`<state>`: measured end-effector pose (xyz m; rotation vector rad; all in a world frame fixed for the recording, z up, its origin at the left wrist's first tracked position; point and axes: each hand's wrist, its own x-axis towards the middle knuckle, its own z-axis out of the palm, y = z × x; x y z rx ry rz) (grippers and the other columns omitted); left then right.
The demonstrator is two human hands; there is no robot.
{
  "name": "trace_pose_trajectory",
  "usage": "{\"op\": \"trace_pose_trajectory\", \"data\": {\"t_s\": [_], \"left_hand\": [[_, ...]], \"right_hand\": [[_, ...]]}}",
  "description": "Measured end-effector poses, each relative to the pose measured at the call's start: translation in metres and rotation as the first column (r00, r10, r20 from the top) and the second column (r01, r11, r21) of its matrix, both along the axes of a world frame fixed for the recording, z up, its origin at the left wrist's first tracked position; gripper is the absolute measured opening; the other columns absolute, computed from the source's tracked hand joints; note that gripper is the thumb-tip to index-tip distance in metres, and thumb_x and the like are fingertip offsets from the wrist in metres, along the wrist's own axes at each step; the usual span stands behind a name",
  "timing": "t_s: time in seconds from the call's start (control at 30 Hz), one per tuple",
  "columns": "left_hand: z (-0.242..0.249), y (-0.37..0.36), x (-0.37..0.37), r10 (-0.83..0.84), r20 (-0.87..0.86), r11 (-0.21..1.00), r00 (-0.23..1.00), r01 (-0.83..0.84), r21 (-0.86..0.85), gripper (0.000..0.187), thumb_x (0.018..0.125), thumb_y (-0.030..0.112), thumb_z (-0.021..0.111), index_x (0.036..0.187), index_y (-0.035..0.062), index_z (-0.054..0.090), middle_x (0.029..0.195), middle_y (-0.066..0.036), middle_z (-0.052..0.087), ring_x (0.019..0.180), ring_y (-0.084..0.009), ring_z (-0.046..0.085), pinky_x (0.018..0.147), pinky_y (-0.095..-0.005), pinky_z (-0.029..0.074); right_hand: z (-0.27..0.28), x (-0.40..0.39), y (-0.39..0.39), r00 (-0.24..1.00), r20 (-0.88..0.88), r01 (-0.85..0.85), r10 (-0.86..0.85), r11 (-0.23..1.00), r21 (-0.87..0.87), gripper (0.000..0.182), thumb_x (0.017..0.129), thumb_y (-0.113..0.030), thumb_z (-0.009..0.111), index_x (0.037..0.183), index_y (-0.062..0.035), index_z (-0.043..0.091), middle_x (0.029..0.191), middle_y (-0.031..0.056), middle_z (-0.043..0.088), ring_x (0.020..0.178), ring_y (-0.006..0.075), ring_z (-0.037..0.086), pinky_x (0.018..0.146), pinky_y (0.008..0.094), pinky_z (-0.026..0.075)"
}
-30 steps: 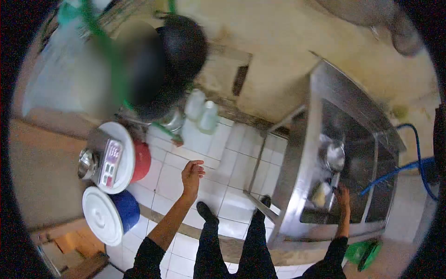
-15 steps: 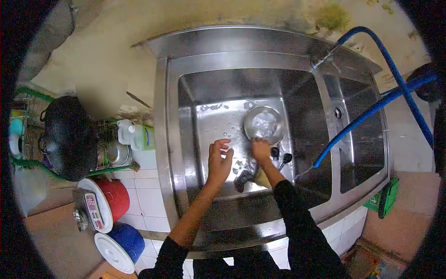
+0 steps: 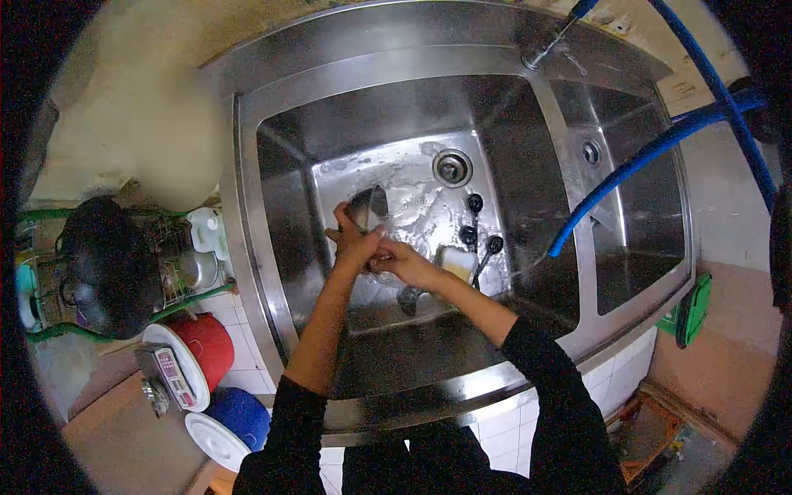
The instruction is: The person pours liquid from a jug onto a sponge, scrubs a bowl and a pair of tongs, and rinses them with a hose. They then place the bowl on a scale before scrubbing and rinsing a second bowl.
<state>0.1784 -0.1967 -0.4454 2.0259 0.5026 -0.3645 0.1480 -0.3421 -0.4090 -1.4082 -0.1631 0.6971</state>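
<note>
A round metal bowl [image 3: 369,206] is tipped on its side over the left part of the large steel sink basin [image 3: 289,214]. My left hand [image 3: 353,241] is wrapped round its near left side. Just to the right, my right hand [image 3: 400,262] has its fingers closed against the bowl's lower edge, close to my left fingers; what they pinch is hidden. A pale yellow block [image 3: 459,262] lies right of my right hand, beside several black round-headed utensils [image 3: 474,202]. Water wets the basin floor.
The drain [image 3: 453,168] is in the basin's far right part. A blue hose [image 3: 627,173] arches over the smaller right basin [image 3: 643,239]. At left stand a rack with a black wok [image 3: 111,268], red [image 3: 202,346] and blue buckets [image 3: 239,417], and a scale [image 3: 171,375].
The bowl has moved left from over the drain and tipped up, uncovering the drain. My left hand has closed on it, and my right hand has come left beside it. The view has shifted.
</note>
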Motion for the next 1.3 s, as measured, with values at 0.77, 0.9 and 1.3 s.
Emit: {"op": "trace_pose_trajectory", "data": {"t_s": [0.77,0.9,1.3], "left_hand": [[-0.023,0.018,-0.060,0.242,0.458,0.966,0.855,-0.257,-0.032,0.069,0.071,-0.003,0.052,0.134,0.0133,0.029,0.128,-0.020,0.036,0.119,-0.0355,0.037,0.097,-0.0428,0.035],[-0.056,0.012,-0.078,0.595,-0.223,0.648,0.772,-0.625,-0.434,0.053,0.084,0.014,0.052,0.133,0.0111,0.030,0.128,-0.017,0.039,0.118,-0.0317,0.040,0.091,-0.0434,0.042],[-0.144,0.019,-0.119,0.642,-0.371,0.578,0.671,-0.741,-0.341,0.069,0.080,0.024,0.060,0.136,0.0087,0.024,0.127,-0.017,0.041,0.114,-0.0335,0.044,0.091,-0.0446,0.041]], "right_hand": [[-0.139,-0.065,-0.114,0.831,-0.304,-0.333,0.466,-0.020,-0.943,0.065,0.076,-0.034,0.058,0.131,-0.0082,0.035,0.111,0.0253,0.052,0.093,0.0364,0.059,0.071,0.0468,0.050],[-0.001,-0.016,-0.072,0.888,-0.314,-0.382,0.337,0.160,-0.910,0.064,0.077,-0.038,0.056,0.131,-0.0102,0.035,0.114,0.0195,0.055,0.096,0.0363,0.058,0.080,0.0448,0.046],[-0.153,-0.015,0.055,0.720,0.247,-0.083,0.648,0.435,-0.897,0.054,0.073,-0.009,0.054,0.124,-0.0023,0.041,0.125,0.0277,0.042,0.102,0.0356,0.055,0.087,0.0397,0.046]]}}
